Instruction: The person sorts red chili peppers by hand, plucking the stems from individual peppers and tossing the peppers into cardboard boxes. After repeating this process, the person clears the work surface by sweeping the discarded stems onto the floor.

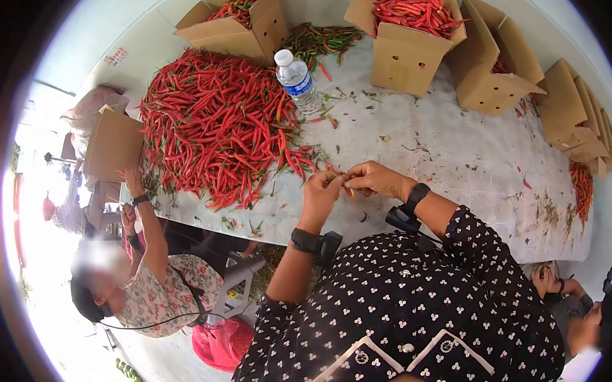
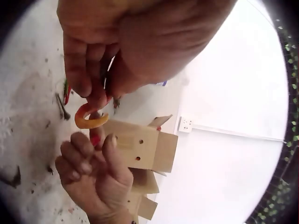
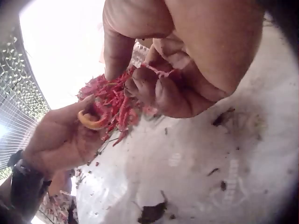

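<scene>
My two hands meet over the near edge of the white table (image 1: 439,146). My left hand (image 1: 327,183) pinches a small curved orange chili (image 2: 91,120) between thumb and fingertips; the same orange chili (image 3: 90,122) shows in the right wrist view. My right hand (image 1: 361,182) is a few centimetres from it with its fingers curled. It pinches a small red chili piece (image 2: 96,140), which the right wrist view shows as a thin reddish strip (image 3: 158,71). In the head view the chili is mostly hidden between my fingers.
A big pile of red chilies (image 1: 216,120) covers the table's left part, with a water bottle (image 1: 297,80) beside it. Open cardboard boxes (image 1: 405,49) of chilies line the far and right edges. A second person (image 1: 144,277) works at the left.
</scene>
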`<state>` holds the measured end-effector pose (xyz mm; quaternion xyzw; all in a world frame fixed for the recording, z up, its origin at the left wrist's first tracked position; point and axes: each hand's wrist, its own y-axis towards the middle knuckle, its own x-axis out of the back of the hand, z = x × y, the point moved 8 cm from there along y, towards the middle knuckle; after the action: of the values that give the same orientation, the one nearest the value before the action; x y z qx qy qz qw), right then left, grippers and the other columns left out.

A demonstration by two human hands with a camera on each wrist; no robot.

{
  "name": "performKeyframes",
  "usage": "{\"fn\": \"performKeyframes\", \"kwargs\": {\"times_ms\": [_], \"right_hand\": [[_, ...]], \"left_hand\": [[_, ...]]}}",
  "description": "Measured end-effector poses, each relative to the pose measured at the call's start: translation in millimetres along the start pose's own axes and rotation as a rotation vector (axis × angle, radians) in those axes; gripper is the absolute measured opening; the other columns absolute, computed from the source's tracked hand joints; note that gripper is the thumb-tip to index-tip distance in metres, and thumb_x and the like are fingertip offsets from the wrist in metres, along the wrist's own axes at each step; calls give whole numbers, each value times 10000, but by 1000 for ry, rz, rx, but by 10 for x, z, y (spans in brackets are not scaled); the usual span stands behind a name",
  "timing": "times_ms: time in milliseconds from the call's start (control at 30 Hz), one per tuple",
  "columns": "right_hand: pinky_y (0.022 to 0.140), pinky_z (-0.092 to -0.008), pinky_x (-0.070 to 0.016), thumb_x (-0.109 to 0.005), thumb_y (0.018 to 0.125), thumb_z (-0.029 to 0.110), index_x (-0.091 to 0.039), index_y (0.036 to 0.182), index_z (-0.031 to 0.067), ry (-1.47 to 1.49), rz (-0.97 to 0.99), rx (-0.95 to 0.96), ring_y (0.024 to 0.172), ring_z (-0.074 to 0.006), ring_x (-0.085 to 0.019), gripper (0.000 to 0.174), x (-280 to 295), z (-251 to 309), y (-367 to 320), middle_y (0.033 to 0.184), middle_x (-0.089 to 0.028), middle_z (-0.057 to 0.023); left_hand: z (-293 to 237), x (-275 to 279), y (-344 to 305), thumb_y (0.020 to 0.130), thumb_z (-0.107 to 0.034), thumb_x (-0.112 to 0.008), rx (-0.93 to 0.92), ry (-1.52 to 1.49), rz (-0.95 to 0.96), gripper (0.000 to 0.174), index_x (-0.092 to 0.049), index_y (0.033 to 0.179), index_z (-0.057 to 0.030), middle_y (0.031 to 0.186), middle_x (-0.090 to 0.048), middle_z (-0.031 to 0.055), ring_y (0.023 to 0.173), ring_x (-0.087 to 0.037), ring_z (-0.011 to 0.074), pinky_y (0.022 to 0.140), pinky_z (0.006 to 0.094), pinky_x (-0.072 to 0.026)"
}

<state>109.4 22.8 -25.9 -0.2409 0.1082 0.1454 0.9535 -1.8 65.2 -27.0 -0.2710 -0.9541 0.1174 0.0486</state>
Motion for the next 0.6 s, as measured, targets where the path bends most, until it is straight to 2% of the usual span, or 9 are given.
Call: {"fn": "performKeyframes", "kwargs": {"times_ms": [33, 167, 233, 367, 433, 467, 533, 567, 600], "right_hand": [[471, -195, -319, -616, 801, 181, -637, 974, 27, 4, -1, 2, 516, -42, -391, 233, 2, -21, 13, 656, -513, 40], [489, -198, -328, -618, 784, 155, -641, 880, 22, -179, -9, 19, 545, -39, -410, 165, -27, -40, 46, 672, -547, 31], [495, -197, -333, -621, 776, 151, -646, 864, 26, -226, 0, 61, 559, -36, -421, 155, -52, 10, 43, 672, -550, 34], [511, -192, -343, -621, 764, 144, -650, 864, 26, -324, 76, 137, 579, -27, -429, 157, -79, 34, 86, 687, -565, 35], [513, -191, -342, -619, 764, 143, -652, 865, 28, -361, 108, 173, 582, -23, -427, 157, -54, 33, 82, 687, -565, 37], [498, -194, -339, -603, 772, 141, -643, 870, 23, -370, 44, 142, 570, -30, -429, 159, 48, 10, 73, 675, -558, 31], [484, -196, -337, -587, 781, 138, -635, 875, 17, -377, -20, 113, 559, -36, -431, 161, 155, 10, 45, 662, -551, 25], [468, -197, -331, -567, 792, 139, -611, 875, 13, -229, -109, 49, 543, -46, -435, 157, 259, -29, 33, 653, -542, 15], [451, -198, -325, -546, 803, 140, -587, 875, 10, -78, -196, -15, 528, -57, -440, 154, 351, -86, 19, 644, -533, 4]], "left_hand": [[14, -2, 18, 843, -144, -558, -21, 116, 4, 144, -552, 775, -17, 626, -501, -11, 532, -430, 45, 464, 202, -332], [147, -12, 8, 860, -157, -536, 31, 63, 39, 157, -528, 761, -36, 600, -448, -32, 504, -367, 39, 448, 204, -279], [232, -91, -53, 875, -159, -508, 233, -290, 156, 149, -502, 772, -52, 609, -422, -40, 487, -322, 46, 448, 197, -259], [237, -110, -111, 882, -160, -494, 309, -509, 265, 136, -480, 783, -67, 624, -405, -46, 493, -297, 51, 453, 200, -249], [227, -134, -157, 887, -174, -492, 395, -745, 326, 134, -479, 791, -81, 643, -416, -37, 511, -297, 56, 462, 207, -249], [233, -89, -145, 887, -174, -492, 395, -743, 324, 134, -479, 791, -81, 643, -416, -37, 511, -297, 56, 462, 207, -249], [240, 69, -91, 838, -169, -552, 359, -673, 256, 119, -524, 822, -54, 665, -480, 15, 528, -389, 105, 498, 248, -335], [239, 105, -53, 838, -169, -552, 358, -671, 254, 119, -524, 822, -54, 665, -480, 15, 528, -389, 105, 498, 248, -335], [26, 379, 69, 791, -154, -582, 56, -25, 22, 133, -550, 851, -40, 697, -515, 46, 578, -450, 147, 544, 272, -376]]}}
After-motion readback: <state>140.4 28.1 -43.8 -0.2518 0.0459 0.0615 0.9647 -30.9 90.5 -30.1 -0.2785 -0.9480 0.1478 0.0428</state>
